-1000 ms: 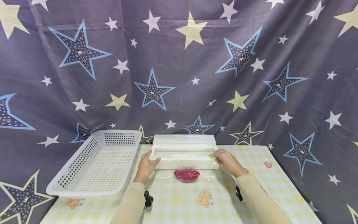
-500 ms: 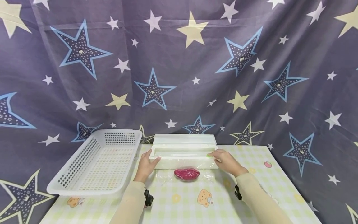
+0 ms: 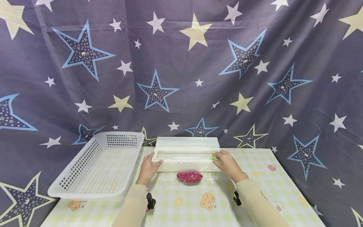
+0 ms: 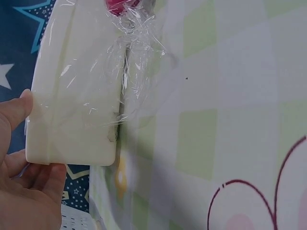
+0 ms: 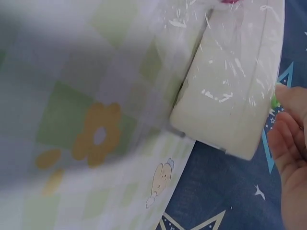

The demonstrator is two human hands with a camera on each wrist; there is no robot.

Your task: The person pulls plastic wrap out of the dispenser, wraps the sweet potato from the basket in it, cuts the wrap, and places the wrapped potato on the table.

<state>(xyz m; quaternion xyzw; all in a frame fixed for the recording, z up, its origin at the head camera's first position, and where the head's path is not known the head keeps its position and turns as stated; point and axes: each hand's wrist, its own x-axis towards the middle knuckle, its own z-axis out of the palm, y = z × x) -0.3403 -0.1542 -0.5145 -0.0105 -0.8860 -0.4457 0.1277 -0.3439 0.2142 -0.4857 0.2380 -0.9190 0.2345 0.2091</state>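
Note:
A white cling film dispenser (image 3: 187, 166) stands at the back of the table with its lid (image 3: 187, 142) raised. Clear film (image 4: 139, 52) hangs over its front and runs to a dark pink, elongated object (image 3: 189, 177) wrapped in film on the tabletop. At the dispenser's left end my left hand (image 3: 148, 167) grips the body, thumb on the front edge and fingers curled round the end (image 4: 33, 191). My right hand (image 3: 227, 164) pinches a small green slide cutter (image 3: 212, 158) near the right end of the top edge; it shows partly beside the fingertips (image 5: 283, 93).
A white perforated plastic basket (image 3: 129, 186) stands on the left side of the table. The table (image 3: 175, 214) has a green checked cover with cartoon prints. Behind it hangs a dark curtain (image 3: 181, 69) with stars.
The green slide cutter and my right fingers have shifted slightly left along the dispenser's edge. My right wrist has also come a little left. The left hand keeps its hold.

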